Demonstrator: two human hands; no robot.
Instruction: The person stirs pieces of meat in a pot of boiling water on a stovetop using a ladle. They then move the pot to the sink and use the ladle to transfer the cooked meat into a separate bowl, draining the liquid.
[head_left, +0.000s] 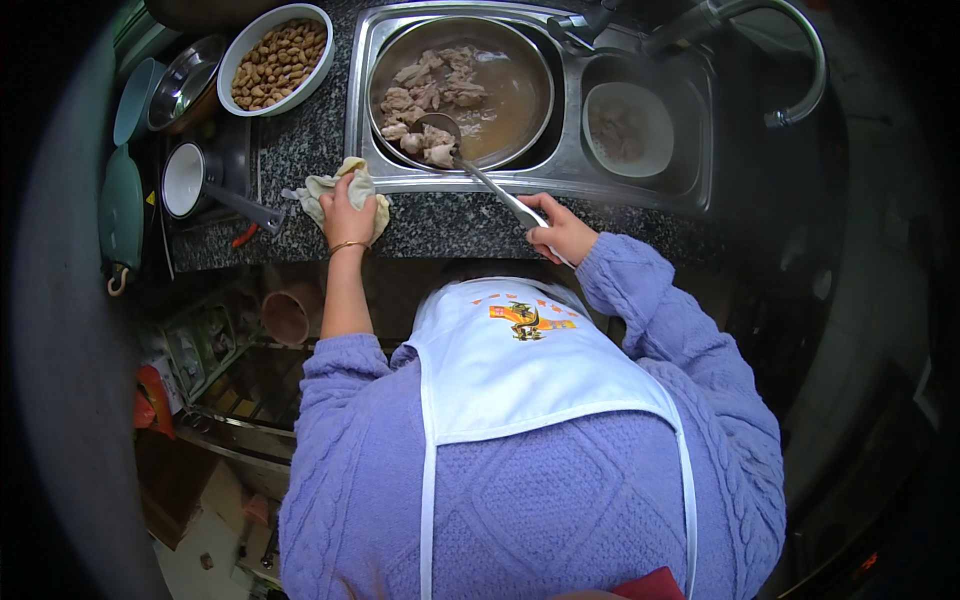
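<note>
My right hand (562, 229) grips the handle of a metal ladle (499, 191). The ladle's bowl rests among pieces of cooked meat (439, 146) in a wide metal pan (551, 97) of cloudy liquid, which sits in the left basin of the sink. My left hand (349, 217) lies on a crumpled pale cloth (319, 191) on the speckled counter, left of the sink's front corner; its palm side is hidden, with the cloth bunched around the fingers. In the right basin stands a white bowl (664, 139) with cloudy liquid and some pieces in it.
A white bowl of peanuts (281, 64) stands at the back left, beside a metal bowl (187, 75). A small pan with a white inside (182, 180) points its handle towards the cloth. A red chili pepper (244, 235) lies near the counter's edge. The faucet (814, 75) arches at the right.
</note>
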